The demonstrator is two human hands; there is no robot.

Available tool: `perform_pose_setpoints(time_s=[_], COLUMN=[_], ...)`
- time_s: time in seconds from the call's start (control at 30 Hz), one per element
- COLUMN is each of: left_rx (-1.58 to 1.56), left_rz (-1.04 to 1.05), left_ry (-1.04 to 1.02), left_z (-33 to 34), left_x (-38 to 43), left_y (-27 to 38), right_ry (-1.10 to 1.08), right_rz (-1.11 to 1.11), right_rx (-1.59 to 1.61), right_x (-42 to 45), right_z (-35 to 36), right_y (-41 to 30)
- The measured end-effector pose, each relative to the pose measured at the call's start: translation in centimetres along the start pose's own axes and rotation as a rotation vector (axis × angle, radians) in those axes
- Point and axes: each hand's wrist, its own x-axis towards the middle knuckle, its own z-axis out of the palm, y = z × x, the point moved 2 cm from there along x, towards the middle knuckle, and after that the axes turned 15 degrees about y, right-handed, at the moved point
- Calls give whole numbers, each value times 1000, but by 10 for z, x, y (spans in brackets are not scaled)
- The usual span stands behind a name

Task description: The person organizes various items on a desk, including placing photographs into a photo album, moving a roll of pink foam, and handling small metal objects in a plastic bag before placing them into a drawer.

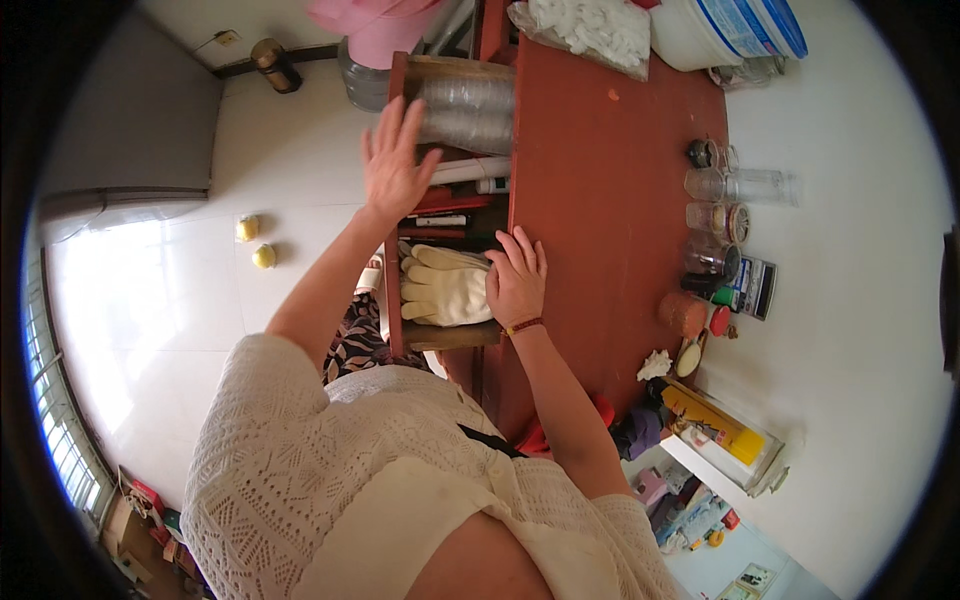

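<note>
An open wooden drawer (394,300) juts from the red-painted table (600,172). At its far end lie plastic-wrapped clear rolls or stacked cups (472,112); which, I cannot tell. Pale knitted work gloves (450,289) fill the near end, with a white tube (472,169) and several red and dark items between. My left hand (397,161), slightly blurred, is over the drawer's front edge beside the clear bundle, fingers spread and holding nothing. My right hand (519,274) rests at the table's edge by the gloves, its fingertips on the tabletop, a beaded bracelet on the wrist.
Glass jars (705,184) and a digital scale (754,287) stand along the wall side of the table. A white bucket (697,34) and a bag of white material (585,30) are at the far end. Two yellow fruits (263,256) lie on the floor, left of the drawer.
</note>
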Motion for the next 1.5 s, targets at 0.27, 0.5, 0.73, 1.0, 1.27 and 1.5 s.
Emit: perform_pose_setpoints(time_s=[0.27,0.5,0.73,1.0,1.27,1.5], left_rx=[-699,-779,-904,-1251,-1135,-1022], left_rz=[-1009,-1079,-1122,-1248,-1210,-1204], left_ry=[-238,-195,-440,-793,-947,-917], left_z=[3,9,27,83,87,60], left_x=[-121,-118,-105,-111,-107,-102], left_y=[-44,-27,20,36,49,69], right_ry=[-42,-6,6,46,60,122], right_rz=[46,60,74,83,76,85], right_rx=[10,50,53,110,109,126], right_x=[4,5,2,4,1,1], right_z=[-5,-5,-3,-4,-5,-8], right_y=[-5,-7,-3,-1,-1,-3])
